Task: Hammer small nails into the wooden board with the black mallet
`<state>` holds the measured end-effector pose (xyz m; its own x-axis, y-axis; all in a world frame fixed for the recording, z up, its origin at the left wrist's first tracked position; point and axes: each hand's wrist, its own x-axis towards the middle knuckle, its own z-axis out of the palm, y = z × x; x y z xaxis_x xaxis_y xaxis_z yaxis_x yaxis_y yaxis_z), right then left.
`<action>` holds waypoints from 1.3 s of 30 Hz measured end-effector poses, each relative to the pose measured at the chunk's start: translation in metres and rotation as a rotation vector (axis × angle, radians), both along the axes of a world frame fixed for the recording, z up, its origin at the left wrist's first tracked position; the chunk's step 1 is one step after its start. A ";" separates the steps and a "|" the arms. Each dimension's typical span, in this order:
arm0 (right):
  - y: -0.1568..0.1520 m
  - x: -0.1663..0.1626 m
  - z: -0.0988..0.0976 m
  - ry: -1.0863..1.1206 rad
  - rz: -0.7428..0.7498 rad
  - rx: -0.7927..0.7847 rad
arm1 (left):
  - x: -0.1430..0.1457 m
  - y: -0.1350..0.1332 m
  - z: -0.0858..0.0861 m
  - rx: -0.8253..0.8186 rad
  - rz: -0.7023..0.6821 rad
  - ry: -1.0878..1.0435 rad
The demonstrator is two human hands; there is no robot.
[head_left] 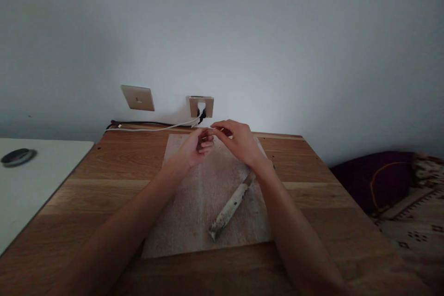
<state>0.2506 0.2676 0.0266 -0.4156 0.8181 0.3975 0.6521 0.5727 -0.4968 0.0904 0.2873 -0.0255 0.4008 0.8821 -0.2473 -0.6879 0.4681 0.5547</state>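
My left hand (197, 148) is raised above the far part of a pale, worn board (194, 203), its fingers curled inward. My right hand (239, 141) comes in from the other side, thumb and forefinger brought together at the left fingertips. Whatever is pinched there, if anything, is too small and dim to make out. Below the hands, a tool with a whitish, stained handle (229, 209) lies slantwise on the board. Its metal end passes beneath my right wrist and is mostly hidden.
The board lies on a wooden table (114, 194) against a white wall. Behind it are a socket (193, 107) with plugs, cables (152, 128) and a wall plate (138, 98). A round dark object (16, 157) rests on a white surface at left; patterned cloth (416, 222) is at right.
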 end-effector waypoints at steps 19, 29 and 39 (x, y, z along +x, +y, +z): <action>0.007 -0.025 -0.074 -0.493 0.160 -0.047 | -0.024 -0.006 0.033 0.015 0.246 -0.319; 0.010 -0.032 -0.071 -0.525 0.197 0.029 | -0.004 -0.004 0.022 -0.138 0.296 -0.238; 0.013 -0.026 -0.065 -0.472 0.155 0.015 | -0.004 -0.002 0.020 -0.138 0.340 -0.251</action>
